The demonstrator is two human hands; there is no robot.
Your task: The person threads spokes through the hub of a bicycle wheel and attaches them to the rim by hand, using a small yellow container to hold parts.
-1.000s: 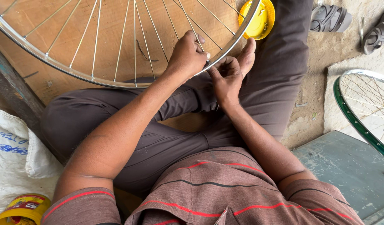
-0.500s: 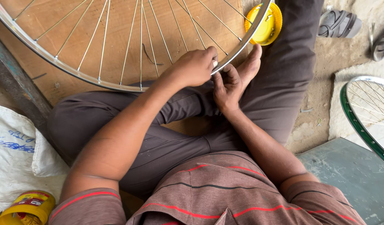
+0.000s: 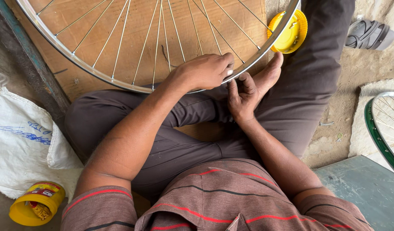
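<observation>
While the person sits cross-legged on the floor, layout left to right:
Far left: white sack [image 3: 22, 141] on the floor, yellow tub [image 3: 34, 209] just beside its lower edge.
Wheel: silver spoked rim [image 3: 98, 77] across the lap, over a wooden board [image 3: 137, 25].
Left hand [image 3: 205, 70]: on top of the rim, fingers curled and pressed together, pinching at the rim edge; can't tell what's in the pinch.
Right hand [image 3: 244, 96]: just under the rim, touching it, fingers loosely spread, thumb up.
Yellow lid [image 3: 293, 36]: behind the rim, near the knee.
Right: grey sandal [image 3: 370, 34] on the ground; green rim [image 3: 376, 132] at the edge, well apart.
</observation>
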